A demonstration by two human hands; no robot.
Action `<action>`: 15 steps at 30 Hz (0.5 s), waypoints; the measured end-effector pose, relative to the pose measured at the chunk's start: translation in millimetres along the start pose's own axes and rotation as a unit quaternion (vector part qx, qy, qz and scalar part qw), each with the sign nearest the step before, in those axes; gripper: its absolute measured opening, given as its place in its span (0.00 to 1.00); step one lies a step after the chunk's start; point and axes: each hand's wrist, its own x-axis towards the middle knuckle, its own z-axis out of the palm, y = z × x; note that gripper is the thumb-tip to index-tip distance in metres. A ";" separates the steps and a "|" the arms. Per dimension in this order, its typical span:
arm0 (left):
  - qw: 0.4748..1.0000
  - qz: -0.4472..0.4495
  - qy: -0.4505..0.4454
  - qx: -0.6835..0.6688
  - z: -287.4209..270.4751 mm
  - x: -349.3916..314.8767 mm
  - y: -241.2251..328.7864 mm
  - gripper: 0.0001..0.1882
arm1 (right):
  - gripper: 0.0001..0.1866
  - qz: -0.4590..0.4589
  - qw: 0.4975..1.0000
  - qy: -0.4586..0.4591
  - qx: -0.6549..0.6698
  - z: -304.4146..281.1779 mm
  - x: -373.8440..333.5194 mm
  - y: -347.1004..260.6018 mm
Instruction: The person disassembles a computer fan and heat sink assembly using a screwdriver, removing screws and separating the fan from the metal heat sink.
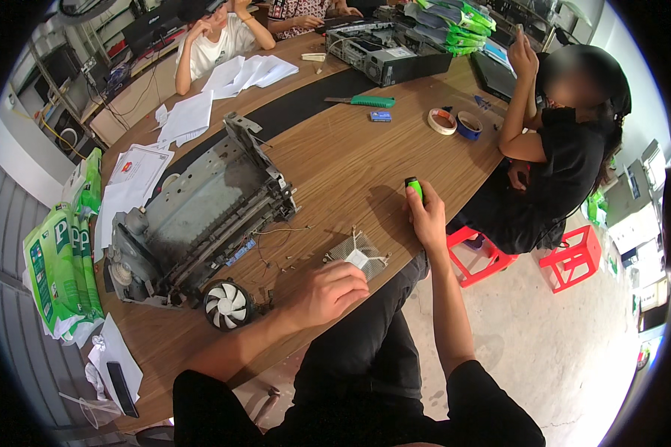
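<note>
A square metal heat sink [358, 253] with a pale centre block and corner mounting arms lies by the table's near edge. My left hand [332, 292] has its fingers curled over the near left corner of this heat sink, hiding that part. Raised a little to the right, my right hand [426, 216] is closed round a green-and-black tool handle [413, 186]; the tool's tip does not show. Left of my left hand, a round cooling fan [227, 304] with white blades sits on the wooden table [328, 175].
A large grey printer chassis [209, 197] with loose wires and small screws beside it takes up the left. Farther back are a green utility knife [369, 101], a blue box [380, 116], tape rolls [442, 121] and an opened computer case [388, 56]. People sit around the table.
</note>
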 end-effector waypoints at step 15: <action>0.999 -0.031 0.025 0.003 1.7 -3.6 -2.0 0.12 | 0.17 0.000 1.000 -0.002 0.002 -0.5 -1.1 -1.4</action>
